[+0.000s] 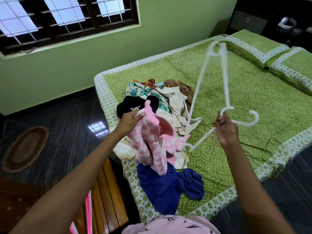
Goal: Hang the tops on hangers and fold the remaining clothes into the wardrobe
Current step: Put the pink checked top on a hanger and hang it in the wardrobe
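Note:
My left hand (130, 119) grips a pink and white checked top (152, 141) that hangs crumpled over the near corner of the bed. My right hand (225, 128) grips white plastic hangers (211, 78) near their hooks; they are blurred and stand up above the bedspread, two or more of them. A pile of clothes (162, 97) lies behind the pink top: a black garment with white print (130, 105), a cream one (177, 102), floral and patterned pieces. A dark blue garment (168, 186) lies spread at the bed's near edge.
The bed carries a green dotted bedspread (253, 102) with pillows (290, 65) at the far right. Dark glossy floor with an oval rug (25, 147) lies left. A wooden slatted frame (108, 191) stands by the bed. A dark cabinet (270, 14) sits far right.

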{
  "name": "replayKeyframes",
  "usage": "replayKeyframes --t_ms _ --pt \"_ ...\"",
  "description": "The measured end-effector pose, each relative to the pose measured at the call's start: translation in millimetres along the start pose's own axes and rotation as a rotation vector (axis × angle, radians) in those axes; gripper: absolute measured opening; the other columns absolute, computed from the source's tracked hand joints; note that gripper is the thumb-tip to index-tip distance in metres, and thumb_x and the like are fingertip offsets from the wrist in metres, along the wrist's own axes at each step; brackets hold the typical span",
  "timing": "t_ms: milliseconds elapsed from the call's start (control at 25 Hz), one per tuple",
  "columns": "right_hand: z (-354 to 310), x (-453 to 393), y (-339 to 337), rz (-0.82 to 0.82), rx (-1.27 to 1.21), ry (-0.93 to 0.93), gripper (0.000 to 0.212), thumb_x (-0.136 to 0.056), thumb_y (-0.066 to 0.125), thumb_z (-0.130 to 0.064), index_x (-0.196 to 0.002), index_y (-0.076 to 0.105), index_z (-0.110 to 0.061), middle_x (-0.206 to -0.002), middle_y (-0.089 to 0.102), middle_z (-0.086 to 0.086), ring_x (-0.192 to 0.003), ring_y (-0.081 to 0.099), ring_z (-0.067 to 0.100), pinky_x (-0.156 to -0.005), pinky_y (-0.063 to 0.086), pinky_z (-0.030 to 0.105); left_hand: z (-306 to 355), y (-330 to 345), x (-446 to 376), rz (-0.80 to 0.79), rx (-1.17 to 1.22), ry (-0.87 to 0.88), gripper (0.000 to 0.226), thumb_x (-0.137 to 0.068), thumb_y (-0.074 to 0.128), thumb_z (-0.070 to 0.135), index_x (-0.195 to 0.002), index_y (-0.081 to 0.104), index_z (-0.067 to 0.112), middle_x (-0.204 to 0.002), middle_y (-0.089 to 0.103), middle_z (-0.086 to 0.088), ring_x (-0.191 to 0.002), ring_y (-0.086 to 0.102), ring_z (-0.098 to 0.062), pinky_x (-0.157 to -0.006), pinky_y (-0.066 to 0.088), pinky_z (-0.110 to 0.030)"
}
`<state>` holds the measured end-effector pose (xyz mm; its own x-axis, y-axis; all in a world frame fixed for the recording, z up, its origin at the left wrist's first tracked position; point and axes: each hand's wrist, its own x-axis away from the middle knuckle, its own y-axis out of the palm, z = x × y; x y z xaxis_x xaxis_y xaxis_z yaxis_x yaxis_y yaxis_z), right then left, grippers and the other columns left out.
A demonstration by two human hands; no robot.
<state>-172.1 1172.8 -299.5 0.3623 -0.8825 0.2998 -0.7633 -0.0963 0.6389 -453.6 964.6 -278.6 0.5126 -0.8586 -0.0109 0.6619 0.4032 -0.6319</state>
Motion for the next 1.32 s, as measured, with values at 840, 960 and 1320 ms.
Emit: replayKeyframes --t_ms 840,960,1320 --pt "65.0 17.0 -53.5 -0.101 0.543 0.286 0.021 -0.094 0.047 -0.001 -0.078 0.059 -0.002 -0.064 0.046 0.004 -0.053 0.042 0.011 -0.053 0.029 0.023 70.7 -49.7 -26.8 -0.222 -0.42 0.311 0.036 -0.094 0.05 0.04 -0.104 0.065 0.009 -0.088 0.06 -0.005 -0.079 0.053 -0.018 -0.062 0.035 -0.02" --pt "61.8 14.3 -42.9 -0.124 0.507 0.24 0.02 -0.093 0.047 0.001 -0.078 0.06 -0.002 -0.06 0.049 0.001 -0.052 0.044 0.009 -0.049 0.032 0.019 83.1 -63.3 -41.5 -0.229 -0.637 0.481 0.059 -0.085 0.037 0.056 -0.101 0.065 0.006 -0.089 0.058 -0.008 -0.083 0.055 -0.024 -0.063 0.03 -0.028" --pt "63.7 20.6 -12.5 -0.129 0.476 0.132 0.022 -0.091 0.051 0.003 -0.072 0.061 -0.003 -0.051 0.052 -0.004 -0.053 0.042 0.009 -0.05 0.032 0.018 83.0 -53.7 -38.2 -0.105 -0.809 0.754 0.077 -0.082 0.021 0.069 -0.091 0.07 0.01 -0.086 0.067 -0.005 -0.071 0.064 -0.025 -0.046 0.019 -0.018"
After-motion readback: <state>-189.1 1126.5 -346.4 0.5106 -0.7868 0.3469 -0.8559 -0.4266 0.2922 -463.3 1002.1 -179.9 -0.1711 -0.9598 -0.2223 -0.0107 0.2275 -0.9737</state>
